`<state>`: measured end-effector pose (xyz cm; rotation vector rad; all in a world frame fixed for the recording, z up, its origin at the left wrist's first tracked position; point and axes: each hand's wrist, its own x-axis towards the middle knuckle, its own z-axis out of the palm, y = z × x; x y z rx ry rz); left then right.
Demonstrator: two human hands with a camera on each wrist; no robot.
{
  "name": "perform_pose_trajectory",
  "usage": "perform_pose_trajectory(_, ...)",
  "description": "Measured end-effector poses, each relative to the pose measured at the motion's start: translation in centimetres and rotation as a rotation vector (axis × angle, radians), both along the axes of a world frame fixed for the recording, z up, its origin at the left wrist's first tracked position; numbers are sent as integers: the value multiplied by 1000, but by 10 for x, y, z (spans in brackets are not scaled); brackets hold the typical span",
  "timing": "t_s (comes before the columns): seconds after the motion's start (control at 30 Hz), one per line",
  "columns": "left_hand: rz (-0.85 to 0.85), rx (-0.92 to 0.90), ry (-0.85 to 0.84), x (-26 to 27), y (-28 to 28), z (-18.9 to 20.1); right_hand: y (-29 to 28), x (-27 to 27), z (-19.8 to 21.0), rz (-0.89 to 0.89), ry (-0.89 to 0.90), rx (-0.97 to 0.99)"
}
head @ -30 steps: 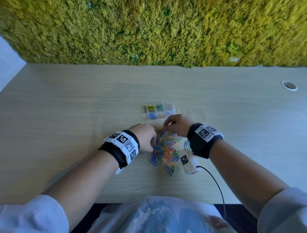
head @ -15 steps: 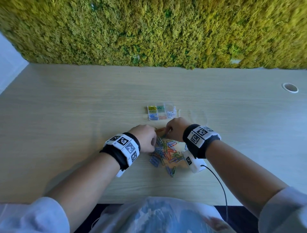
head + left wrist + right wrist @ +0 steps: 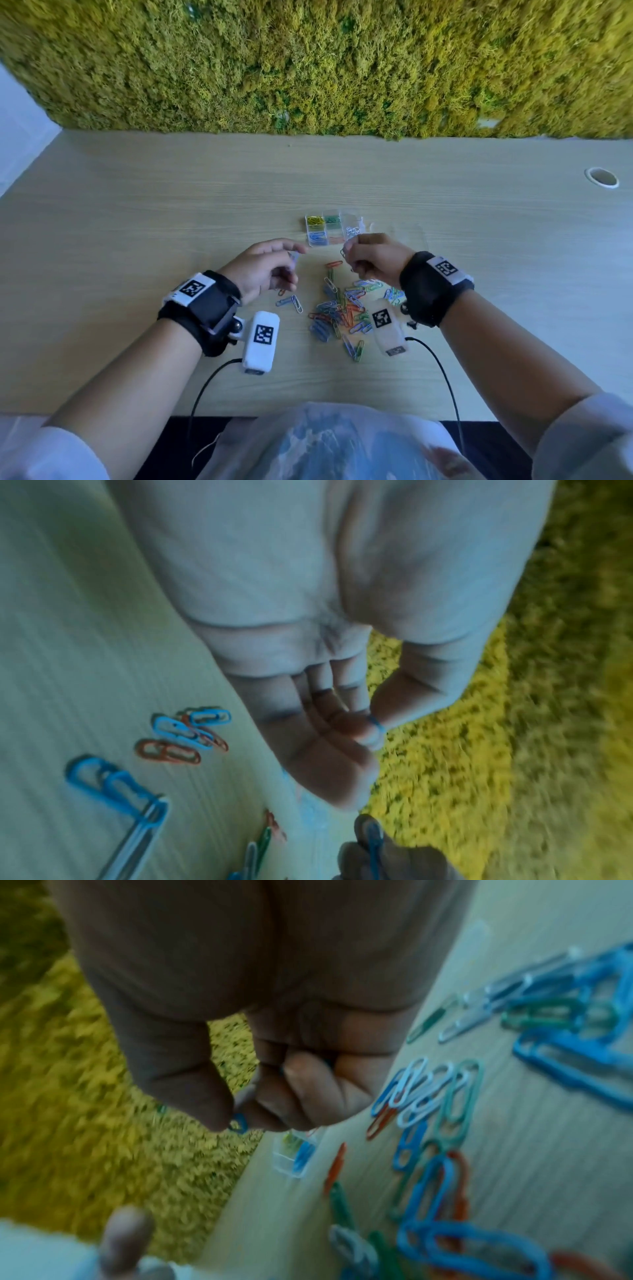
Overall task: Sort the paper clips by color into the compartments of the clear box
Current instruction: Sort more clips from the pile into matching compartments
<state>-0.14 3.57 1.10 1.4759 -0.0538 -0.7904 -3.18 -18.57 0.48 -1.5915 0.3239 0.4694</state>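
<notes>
The clear box stands mid-table, with yellow, green, blue, orange and white clips in separate compartments. A loose pile of mixed paper clips lies in front of it. My left hand hovers left of the pile and pinches a blue clip between thumb and forefinger. My right hand hovers just in front of the box's right side, fingers curled, and pinches another blue clip. The box appears beyond its fingertips in the right wrist view.
A moss wall backs the wooden table. A cable hole sits far right. Two stray clips lie left of the pile. What looks like a clear lid lies right of the box. Wrist-camera cables hang at the table's near edge.
Both hands have risen off the far edge of the pile and drawn apart, each now pinching a clip. The left went left, the right toward the box.
</notes>
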Motion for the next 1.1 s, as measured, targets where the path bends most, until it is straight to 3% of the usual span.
perform_pose_trajectory(0.07, 77, -167, 127, 0, 6, 1, 1, -1, 0, -126, 56, 275)
perform_pose_trajectory(0.13, 149, -213, 226, 0, 9, 2, 3, -1, 0, -175, 105, 415)
perform_pose_trajectory(0.2, 177, -100, 227, 1, 10, 0, 6, 0, 1, -192, 126, 469)
perform_pose_trajectory(0.27, 84, 203, 19, 4, 12, -5, 10, 0, 1, -173, 127, 441)
perform_pose_trajectory(0.33, -87, 611, -317, 7, 15, -10, 13, 1, 1, -104, 114, 344)
perform_pose_trajectory(0.4, -151, 855, -528, 9, 18, -13, 19, 2, 4, -10, 102, 218)
perform_pose_trajectory(0.47, -151, 922, -556, 10, 18, -13, 29, 2, 7, 111, 86, 40)
perform_pose_trajectory(0.63, -242, 1086, -610, 12, 3, -11, 69, 4, 10, 606, -156, -751)
perform_pose_trajectory(0.73, -290, 1154, -612, 16, -6, -7, 93, 4, 10, 820, -268, -1084)
perform_pose_trajectory(0.87, -422, 1241, -534, 23, -14, -1, 108, 5, 7, 879, -260, -1177)
perform_pose_trajectory(1.1, -351, 1144, -478, 26, -11, -6, 111, 0, 7, 922, -257, -1229)
